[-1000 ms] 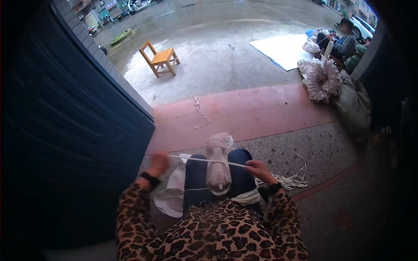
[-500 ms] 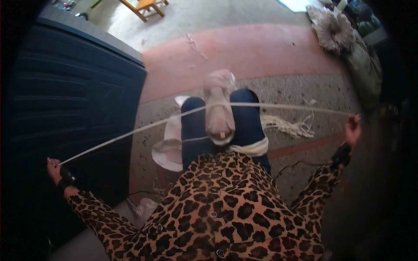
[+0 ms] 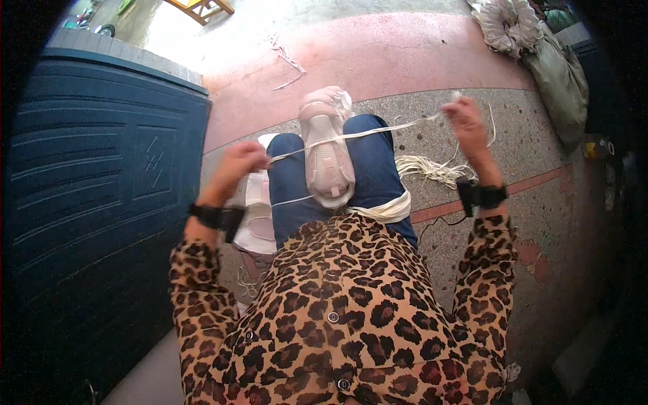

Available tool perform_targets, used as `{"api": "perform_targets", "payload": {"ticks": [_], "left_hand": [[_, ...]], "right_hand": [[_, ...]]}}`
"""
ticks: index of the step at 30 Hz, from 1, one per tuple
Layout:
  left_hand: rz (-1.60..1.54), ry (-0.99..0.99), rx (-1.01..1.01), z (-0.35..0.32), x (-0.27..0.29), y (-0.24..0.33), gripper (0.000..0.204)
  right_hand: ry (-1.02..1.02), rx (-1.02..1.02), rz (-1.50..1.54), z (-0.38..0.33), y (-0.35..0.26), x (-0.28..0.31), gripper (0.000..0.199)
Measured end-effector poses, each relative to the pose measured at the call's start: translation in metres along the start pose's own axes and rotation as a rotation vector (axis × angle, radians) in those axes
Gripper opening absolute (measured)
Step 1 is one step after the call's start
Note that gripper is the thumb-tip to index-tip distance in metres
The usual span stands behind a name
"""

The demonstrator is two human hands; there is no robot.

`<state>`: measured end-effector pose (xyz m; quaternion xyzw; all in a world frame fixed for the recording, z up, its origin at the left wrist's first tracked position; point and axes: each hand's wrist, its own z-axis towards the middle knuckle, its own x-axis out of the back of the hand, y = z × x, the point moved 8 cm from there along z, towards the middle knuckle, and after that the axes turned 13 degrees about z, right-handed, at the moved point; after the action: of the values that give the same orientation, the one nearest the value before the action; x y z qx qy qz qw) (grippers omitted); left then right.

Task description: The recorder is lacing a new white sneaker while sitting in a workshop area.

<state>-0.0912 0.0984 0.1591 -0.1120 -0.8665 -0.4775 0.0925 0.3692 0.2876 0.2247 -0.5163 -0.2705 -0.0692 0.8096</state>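
Both hands' fingers grip a white cord [image 3: 364, 132] stretched taut between left hand [image 3: 237, 164] and right hand [image 3: 464, 116]

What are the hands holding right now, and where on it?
Both hold one white cord: left hand and right hand at opposite ends, the span crossing the shoe sole.

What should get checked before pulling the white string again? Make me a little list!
1. Left hand pinching the white string: ok.
2. Right hand holding the other end: ok, fingers closed on it.
3. String stretched between the hands: ok, it runs across with little slack.
4. String lying over the pale shoe on the lap: ok, it crosses the sole.
5. Loose bundle of string on the floor free of knots: cannot tell.
6. Second strand lower across the blue jeans tied off: cannot tell.
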Motion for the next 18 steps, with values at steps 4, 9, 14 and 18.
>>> {"api": "perform_targets", "payload": {"ticks": [4,9,14,18], "left_hand": [[-0.153,-0.134,0.134,0.037,-0.114,0.018,0.016],[-0.400,-0.146,0.249,0.070,-0.146,0.011,0.019],[-0.487,-0.014,0.155,0.067,-0.146,0.006,0.021],[-0.522,0.013,0.110,0.060,-0.148,0.005,0.022]], "right_hand": [[-0.219,0.170,-0.055,-0.023,-0.029,-0.112,0.015],[-0.330,0.055,0.207,-0.049,-0.039,-0.203,0.010],[-0.313,-0.011,0.154,-0.046,-0.021,-0.233,0.016],[-0.359,-0.134,0.038,-0.038,-0.012,-0.243,0.017]]}}
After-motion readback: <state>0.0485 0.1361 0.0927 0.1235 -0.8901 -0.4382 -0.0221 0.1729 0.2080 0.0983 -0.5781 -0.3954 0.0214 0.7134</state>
